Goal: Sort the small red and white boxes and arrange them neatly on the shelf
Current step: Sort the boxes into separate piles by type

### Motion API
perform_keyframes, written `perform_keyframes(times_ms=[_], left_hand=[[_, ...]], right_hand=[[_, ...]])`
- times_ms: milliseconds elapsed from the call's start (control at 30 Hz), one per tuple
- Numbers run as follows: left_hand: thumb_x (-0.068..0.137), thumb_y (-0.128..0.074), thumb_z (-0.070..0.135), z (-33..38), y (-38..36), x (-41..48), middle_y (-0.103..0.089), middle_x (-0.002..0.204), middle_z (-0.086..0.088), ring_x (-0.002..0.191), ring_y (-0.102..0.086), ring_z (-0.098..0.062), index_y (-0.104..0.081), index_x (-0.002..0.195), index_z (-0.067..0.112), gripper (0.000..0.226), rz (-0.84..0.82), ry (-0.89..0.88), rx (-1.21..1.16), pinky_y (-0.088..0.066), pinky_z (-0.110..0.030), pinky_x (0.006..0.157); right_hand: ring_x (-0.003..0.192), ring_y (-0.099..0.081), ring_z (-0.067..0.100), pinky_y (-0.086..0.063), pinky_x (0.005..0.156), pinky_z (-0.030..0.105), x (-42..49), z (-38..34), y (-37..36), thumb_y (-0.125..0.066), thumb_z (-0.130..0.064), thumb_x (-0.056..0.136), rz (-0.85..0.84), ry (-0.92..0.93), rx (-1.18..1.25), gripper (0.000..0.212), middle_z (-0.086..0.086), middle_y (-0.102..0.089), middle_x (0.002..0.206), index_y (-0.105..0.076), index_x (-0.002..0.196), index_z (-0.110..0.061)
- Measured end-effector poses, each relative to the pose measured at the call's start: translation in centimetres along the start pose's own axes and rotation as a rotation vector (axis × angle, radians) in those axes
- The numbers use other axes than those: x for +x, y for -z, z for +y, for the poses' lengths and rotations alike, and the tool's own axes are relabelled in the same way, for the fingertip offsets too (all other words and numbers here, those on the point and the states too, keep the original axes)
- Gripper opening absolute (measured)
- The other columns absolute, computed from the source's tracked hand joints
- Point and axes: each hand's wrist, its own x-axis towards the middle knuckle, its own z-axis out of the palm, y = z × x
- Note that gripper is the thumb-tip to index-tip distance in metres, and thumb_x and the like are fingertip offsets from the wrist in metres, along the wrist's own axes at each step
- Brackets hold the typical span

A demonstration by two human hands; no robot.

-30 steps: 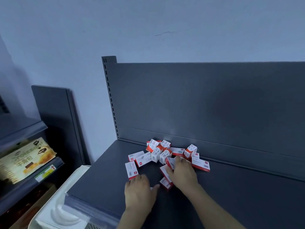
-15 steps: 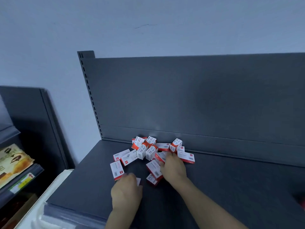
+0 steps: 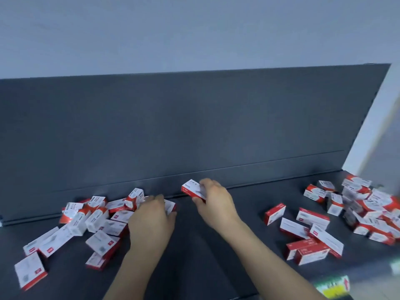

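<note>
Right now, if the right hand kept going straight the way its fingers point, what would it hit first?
Probably the dark grey back panel of the shelf: the right hand points up-left at it, with its small red and white box leading. Depth is unclear.

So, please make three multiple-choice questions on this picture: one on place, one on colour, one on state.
1. Where is the small red and white box in the right hand? A on the floor; B close before the back panel; C in a drawer.
2. What colour is the shelf? A dark grey; B yellow; C white.
3. The right hand's fingers: A lie flat; B pinch the box; C hold nothing.
Key: 1 B, it shows against the panel's foot; 2 A, its bare surface shows; 3 B, thumb and fingers clamp it.
</note>
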Motion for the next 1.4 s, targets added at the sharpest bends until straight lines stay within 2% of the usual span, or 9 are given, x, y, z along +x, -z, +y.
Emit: perform_keyframes(times_ms=[100, 333, 467, 533, 700, 967, 1167, 1300, 1400], left_hand=[[0.087, -0.056, 0.039, 5.1, -1.4, -0.3, -0.058, 0.118, 0.001, 0.109, -0.056, -0.018, -0.055, 0.115, 0.018, 0.035, -0.028, -0.062, -0.061, -0.043, -0.027, 0.079], [0.086, -0.056, 0.041, 16.0, -4.6, -1.9, -0.057, 0.112, 0.005, 0.106, -0.053, -0.015, -0.052, 0.108, 0.020, 0.031, -0.117, -0.193, -0.085, -0.038, -0.023, 0.076], [0.082, -0.062, 0.041, 19.9, -6.2, -3.0, -0.061, 0.103, 0.004, 0.084, -0.049, -0.012, -0.051, 0.092, 0.022, 0.024, -0.224, -0.224, -0.112, -0.034, -0.022, 0.067], [0.080, -0.064, 0.040, 20.9, -7.1, -3.4, -0.062, 0.102, 0.005, 0.081, -0.047, -0.011, -0.049, 0.087, 0.023, 0.024, -0.291, -0.231, -0.109, -0.035, -0.023, 0.066], [0.077, -0.068, 0.036, 21.4, -9.3, -4.0, -0.061, 0.110, 0.005, 0.100, -0.058, -0.015, -0.058, 0.109, 0.022, 0.036, -0.447, -0.226, -0.031, -0.045, -0.025, 0.076], [0.078, -0.067, 0.025, 20.9, -11.1, -3.8, -0.062, 0.113, 0.001, 0.102, -0.060, -0.015, -0.058, 0.113, 0.020, 0.037, -0.532, -0.218, 0.030, -0.049, -0.027, 0.081], [0.080, -0.063, 0.036, 20.4, -10.8, -4.0, -0.062, 0.110, 0.002, 0.101, -0.059, -0.016, -0.059, 0.108, 0.019, 0.033, -0.467, -0.258, -0.052, -0.044, -0.026, 0.077], [0.089, -0.053, 0.041, 19.6, -8.4, -3.2, -0.063, 0.106, -0.002, 0.099, -0.057, -0.019, -0.059, 0.108, 0.014, 0.033, -0.336, -0.254, -0.115, -0.044, -0.029, 0.076], [0.094, -0.046, 0.038, 18.7, -6.1, -2.5, -0.061, 0.111, -0.008, 0.103, -0.056, -0.024, -0.058, 0.110, 0.008, 0.036, -0.147, -0.241, -0.152, -0.044, -0.032, 0.080]], right_hand=[[0.112, -0.052, 0.026, -0.041, 0.087, 0.031, -0.7, 4.5, 3.2, -0.056, -0.022, 0.090, 0.038, -0.059, -0.016, 0.037, 0.006, -0.053, 0.125, -0.046, 0.124, -0.011], [0.118, -0.050, 0.024, -0.039, 0.092, 0.028, -2.8, 14.7, 9.4, -0.059, -0.019, 0.088, 0.063, -0.152, -0.061, 0.042, 0.006, -0.053, 0.129, -0.045, 0.127, -0.011], [0.121, -0.049, 0.022, -0.039, 0.096, 0.027, -3.8, 19.0, 11.4, -0.060, -0.019, 0.088, 0.023, -0.197, -0.064, 0.047, 0.004, -0.051, 0.133, -0.043, 0.131, -0.013], [0.120, -0.051, 0.021, -0.041, 0.095, 0.028, -4.3, 20.6, 11.9, -0.061, -0.019, 0.087, -0.001, -0.217, -0.070, 0.045, 0.004, -0.053, 0.132, -0.045, 0.129, -0.014], [0.114, -0.054, 0.021, -0.043, 0.090, 0.027, -5.0, 22.6, 12.1, -0.064, -0.022, 0.084, -0.142, -0.255, -0.093, 0.046, 0.004, -0.057, 0.124, -0.047, 0.125, -0.014], [0.112, -0.055, 0.020, -0.046, 0.089, 0.030, -4.4, 22.8, 11.4, -0.066, -0.024, 0.081, -0.279, -0.270, -0.131, 0.042, 0.004, -0.059, 0.122, -0.052, 0.120, -0.016], [0.112, -0.055, 0.018, -0.046, 0.086, 0.026, -3.9, 22.6, 11.3, -0.064, -0.033, 0.083, -0.304, -0.273, -0.173, 0.048, 0.004, -0.057, 0.125, -0.048, 0.126, -0.017], [0.114, -0.054, 0.018, -0.045, 0.087, 0.026, -3.3, 21.4, 11.6, -0.058, -0.038, 0.087, -0.157, -0.150, -0.258, 0.049, 0.003, -0.054, 0.128, -0.043, 0.130, -0.020], [0.119, -0.050, 0.024, -0.048, 0.089, 0.033, -2.6, 19.7, 11.7, -0.059, -0.034, 0.087, -0.011, 0.007, -0.264, 0.054, 0.007, -0.053, 0.131, -0.040, 0.134, -0.015]])
